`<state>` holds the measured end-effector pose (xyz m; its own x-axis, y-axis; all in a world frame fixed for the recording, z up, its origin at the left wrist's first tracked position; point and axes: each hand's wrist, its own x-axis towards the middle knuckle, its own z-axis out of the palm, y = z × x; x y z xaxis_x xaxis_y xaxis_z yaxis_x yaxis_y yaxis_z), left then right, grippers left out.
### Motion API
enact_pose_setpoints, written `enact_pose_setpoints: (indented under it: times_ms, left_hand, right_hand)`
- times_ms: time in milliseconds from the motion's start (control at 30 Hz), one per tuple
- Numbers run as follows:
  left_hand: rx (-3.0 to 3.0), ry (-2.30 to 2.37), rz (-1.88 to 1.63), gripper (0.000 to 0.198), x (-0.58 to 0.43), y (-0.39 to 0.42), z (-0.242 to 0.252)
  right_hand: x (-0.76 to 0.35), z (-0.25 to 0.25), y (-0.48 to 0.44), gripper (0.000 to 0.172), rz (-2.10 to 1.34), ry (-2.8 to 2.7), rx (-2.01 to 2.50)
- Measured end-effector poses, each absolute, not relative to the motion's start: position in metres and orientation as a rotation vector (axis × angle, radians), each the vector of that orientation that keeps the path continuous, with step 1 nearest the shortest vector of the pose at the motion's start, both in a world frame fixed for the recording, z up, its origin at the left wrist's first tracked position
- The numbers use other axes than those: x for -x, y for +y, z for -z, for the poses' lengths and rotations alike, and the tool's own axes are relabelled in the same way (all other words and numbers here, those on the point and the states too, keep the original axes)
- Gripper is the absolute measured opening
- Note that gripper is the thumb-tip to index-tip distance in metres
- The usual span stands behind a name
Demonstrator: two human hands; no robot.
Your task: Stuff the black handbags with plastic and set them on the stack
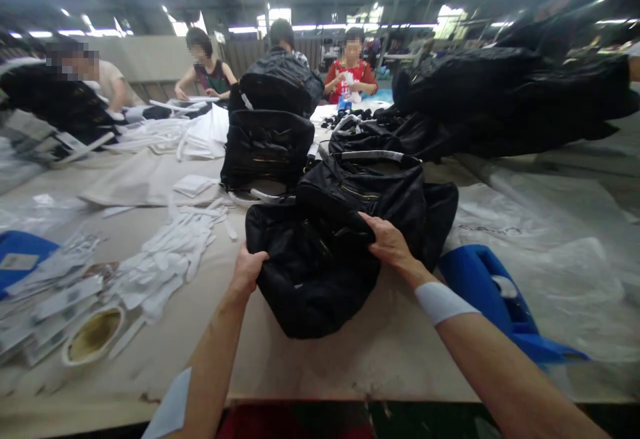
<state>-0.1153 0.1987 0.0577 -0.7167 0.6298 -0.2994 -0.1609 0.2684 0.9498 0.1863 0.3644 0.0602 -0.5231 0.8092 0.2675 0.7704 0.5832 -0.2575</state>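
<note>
A black bag (pixel 315 279) with a gold zipper on it is held between my two hands, tilted just above the table's front part. My left hand (pixel 249 268) grips its left edge, thumb on top. At the upper right edge my right hand (pixel 387 237) is closed on the black fabric. Right behind it lies another black bag (pixel 385 192) with a gold zipper and a white-wrapped handle. Farther back, more black bags (pixel 267 149) are stacked. The fingertips under the fabric are hidden.
White strips (pixel 160 259), a round bowl (pixel 94 335) and flat packets cover the left of the table (pixel 280 372). A blue container (pixel 487 285) and clear plastic sheets (pixel 565 259) lie on the right. Several people work across the table, near black bag piles.
</note>
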Motion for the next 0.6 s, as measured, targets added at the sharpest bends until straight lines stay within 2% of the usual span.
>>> enact_pose_setpoints:
  times_ms: [67,133,333,467,600]
  left_hand:
    - [-0.336,1.783,-1.537,0.050,0.107,0.169,-0.057]
    - [-0.322,1.671,-1.563,0.047,0.095,0.127,-0.054]
    - [-0.414,1.553,-1.634,0.056,0.049,0.007,-0.058]
    - [-0.446,1.613,-1.662,0.064,0.048,-0.040,-0.083]
    - [-0.326,1.702,-1.592,0.071,0.080,-0.093,-0.094]
  right_hand:
    - [-0.193,-0.071,0.366,0.075,-0.021,-2.432,1.332]
    - [-0.199,-0.079,0.362,0.072,0.109,-2.383,1.409]
    - [-0.204,-0.078,0.299,0.073,0.361,-2.487,1.450]
    - [-0.201,-0.084,0.262,0.064,0.540,-2.559,1.323]
    - [-0.199,-0.109,0.273,0.057,0.589,-2.489,1.296]
